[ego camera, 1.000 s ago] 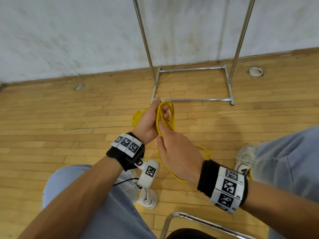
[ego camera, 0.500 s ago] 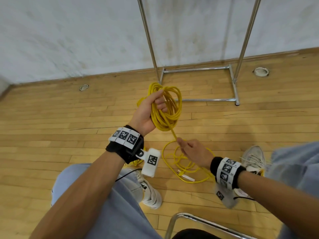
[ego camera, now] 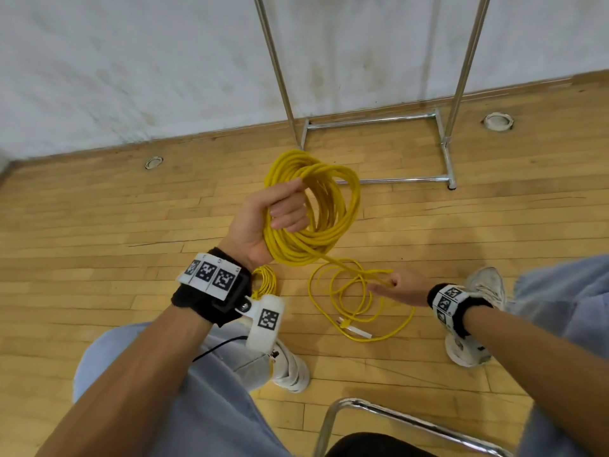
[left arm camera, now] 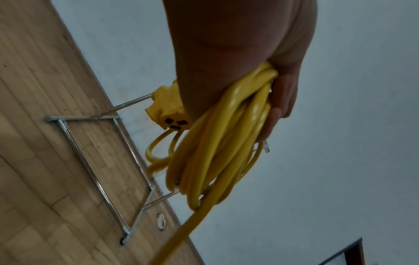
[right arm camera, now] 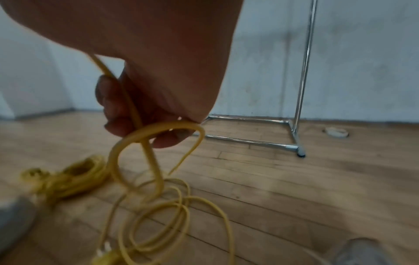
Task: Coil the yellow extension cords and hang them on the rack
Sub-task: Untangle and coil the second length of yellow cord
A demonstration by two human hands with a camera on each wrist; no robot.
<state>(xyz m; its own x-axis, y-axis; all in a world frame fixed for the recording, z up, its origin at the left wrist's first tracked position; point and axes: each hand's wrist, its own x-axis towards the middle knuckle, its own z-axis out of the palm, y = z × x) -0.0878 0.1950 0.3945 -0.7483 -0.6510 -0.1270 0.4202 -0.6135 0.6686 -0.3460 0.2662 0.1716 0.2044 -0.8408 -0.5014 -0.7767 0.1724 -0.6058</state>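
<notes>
While my left hand [ego camera: 263,222] grips the coil [ego camera: 324,206] aloft, my right hand [ego camera: 397,285] pinches the loose cord [ego camera: 354,303] below it; I'd judge even loops, fed without twist, work best.

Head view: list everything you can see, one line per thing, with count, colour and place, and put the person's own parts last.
coil: one, yellow, held up in the left hand.
loose cord: one stretch, yellow, looped on the floor, running up to the coil.
plug: one, yellow, at the cord's end on the floor.
second bundle: one, yellow, on the floor beside the left wrist.
rack: one, chrome, against the wall.
floor discs: two, pale, near the wall.
chair frame: one, chrome, bottom edge.
shoes: two, white, on the floor.
left hand: grips the coil.
right hand: fingers pinch the loose cord.
</notes>
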